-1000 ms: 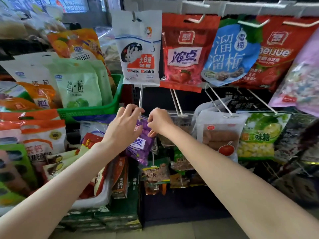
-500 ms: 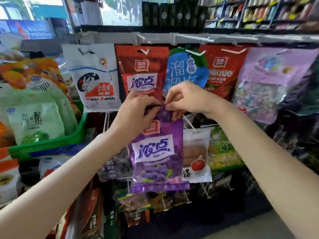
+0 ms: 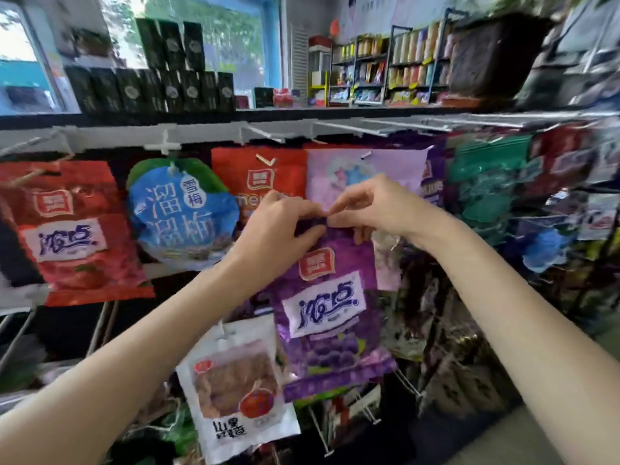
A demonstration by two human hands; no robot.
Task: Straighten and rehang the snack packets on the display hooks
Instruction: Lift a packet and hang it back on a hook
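A purple snack packet [image 3: 327,317] with a red logo and white label hangs from both my hands in front of the top row of the display. My left hand [image 3: 280,229] pinches its top edge on the left, and my right hand [image 3: 372,204] pinches the same edge on the right. Behind my hands hang a red packet [image 3: 268,176] and a pale lilac packet [image 3: 339,177] on white hooks [image 3: 265,160]. The packet's hanging hole is hidden by my fingers.
Further left hang a blue plum packet [image 3: 177,209] and a red packet [image 3: 70,229]. A white packet [image 3: 235,394] hangs lower, below my left forearm. Green and dark packets [image 3: 486,182] crowd the right. Bare wire hooks [image 3: 365,414] stick out below. Black boxes [image 3: 151,88] stand on the shelf above.
Both hands have lifted the purple packet from the lower hooks up to the top row and moved it right, from in front of the red and blue packets to the lilac one.
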